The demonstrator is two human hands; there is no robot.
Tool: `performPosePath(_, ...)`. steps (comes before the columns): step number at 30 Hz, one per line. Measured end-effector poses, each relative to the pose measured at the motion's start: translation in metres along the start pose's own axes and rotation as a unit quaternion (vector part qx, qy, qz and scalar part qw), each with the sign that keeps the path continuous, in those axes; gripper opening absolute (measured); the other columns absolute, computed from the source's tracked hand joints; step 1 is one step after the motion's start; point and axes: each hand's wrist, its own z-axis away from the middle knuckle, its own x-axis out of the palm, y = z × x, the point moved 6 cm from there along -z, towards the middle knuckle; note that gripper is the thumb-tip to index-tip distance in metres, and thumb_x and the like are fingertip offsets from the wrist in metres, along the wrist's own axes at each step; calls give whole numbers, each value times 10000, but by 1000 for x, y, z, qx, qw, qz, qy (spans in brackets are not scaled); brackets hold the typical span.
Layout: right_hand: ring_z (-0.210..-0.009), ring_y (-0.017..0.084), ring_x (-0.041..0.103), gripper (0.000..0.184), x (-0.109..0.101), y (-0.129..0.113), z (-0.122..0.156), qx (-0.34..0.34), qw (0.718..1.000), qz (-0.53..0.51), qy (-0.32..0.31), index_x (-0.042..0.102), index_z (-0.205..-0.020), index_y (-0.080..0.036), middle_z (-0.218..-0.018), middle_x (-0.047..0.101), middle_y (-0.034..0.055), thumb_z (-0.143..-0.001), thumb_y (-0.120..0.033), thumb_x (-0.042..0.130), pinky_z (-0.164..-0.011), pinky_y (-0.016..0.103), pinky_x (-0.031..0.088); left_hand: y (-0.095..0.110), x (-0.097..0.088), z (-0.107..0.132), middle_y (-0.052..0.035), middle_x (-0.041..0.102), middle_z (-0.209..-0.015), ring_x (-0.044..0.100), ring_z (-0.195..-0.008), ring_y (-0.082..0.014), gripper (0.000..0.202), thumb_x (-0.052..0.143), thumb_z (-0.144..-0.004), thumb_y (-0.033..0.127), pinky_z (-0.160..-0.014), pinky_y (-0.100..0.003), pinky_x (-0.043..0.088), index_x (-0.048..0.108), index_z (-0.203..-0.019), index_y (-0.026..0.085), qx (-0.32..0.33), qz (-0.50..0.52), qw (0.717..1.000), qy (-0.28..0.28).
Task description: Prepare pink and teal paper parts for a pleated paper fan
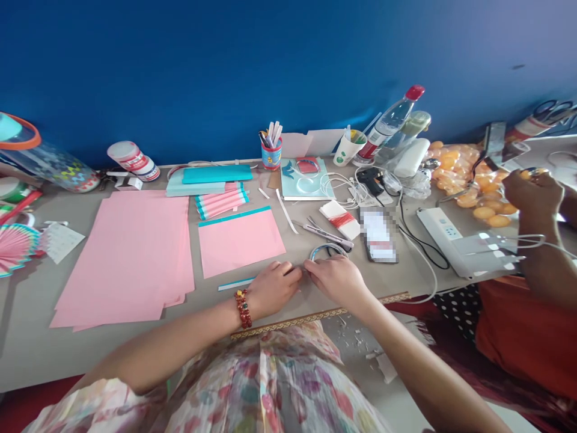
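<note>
I'd watch the narrow teal-edged strip [232,284]: it runs up to the left hand [276,290], and a careless drag of that hand or its bead bracelet [243,310] could bend it or sweep it aside. The pink sheet [241,243] lies just beyond the left knuckles, so a forward swing could crease its near edge. The tape roll [328,245] sits right behind the right hand [336,278]; a nudge could push it into what I take for a utility knife [331,236] beyond. I see both hands curled, fingertips close together, but cannot tell what, if anything, they grip. The roll's near side is hidden by the right hand, the strip's right end by the left. Farther right, the phone's [379,237] screen is pixelated, unreadable to me.
</note>
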Motion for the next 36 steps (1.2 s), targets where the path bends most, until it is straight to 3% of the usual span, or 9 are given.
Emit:
performPosePath(3,-656,166,579,183,3,-3,7,7,999,-15,28,654,-932,-212,-782,703,23,-963,-201,474,-668,319,271,2,1,1,-81,584,-1115,500,-982,-233,228,461,-1012,265,-749,-380,392,677,-1026,196,-8,0,1000,-3)
performPosePath(9,-655,146,547,231,12,-10,22,13,992,-24,127,654,-884,-200,-735,656,13,-1001,-228,457,-734,312,285,7,3,2,-79,577,-1249,519,-1023,-233,241,462,-1005,249,-774,-380,424,666,-1117,184,-32,-14,999,10)
performPosePath(17,-667,154,556,208,13,-15,28,1,987,-22,157,652,-879,-198,-739,658,22,-984,-210,473,-739,309,320,12,4,3,-97,573,-1290,528,-1069,-242,289,485,-1004,320,-795,-386,436,622,-1220,187,-61,-22,998,8)
performPosePath(21,-693,171,595,241,7,-4,40,25,982,-47,180,655,-897,-201,-750,682,32,-997,-209,436,-746,304,362,12,6,3,-92,570,-1301,529,-1071,-237,319,519,-990,360,-822,-390,436,605,-1250,196,-76,-16,997,15)
performPosePath(26,-802,203,661,250,-13,20,59,52,950,-126,280,617,-1065,-186,-914,735,73,-1030,-288,392,-786,298,439,9,8,7,-96,570,-1301,520,-1071,-244,423,514,-983,448,-840,-387,417,570,-1306,181,-71,-9,997,32)
performPosePath(29,-863,220,678,236,-23,26,50,65,931,-155,323,569,-1130,-181,-984,732,96,-1027,-314,403,-791,302,469,7,2,10,-91,581,-1279,527,-1080,-247,477,528,-981,412,-859,-382,415,465,-1419,233,-71,2,996,49)
performPosePath(32,-896,226,681,250,-34,28,25,73,918,-160,355,548,-1158,-173,-983,731,101,-1028,-323,396,-807,305,481,5,-6,13,-82,589,-1252,544,-1082,-248,477,568,-962,381,-881,-381,435,460,-1412,264,-72,38,995,59)
performPosePath(36,-849,226,674,304,-47,32,-18,79,925,-86,360,586,-1159,-133,-918,728,107,-1032,-322,384,-802,305,457,-9,-21,31,-79,584,-1253,550,-1123,-222,385,528,-983,312,-966,-375,464,498,-1358,231,-103,143,977,120)
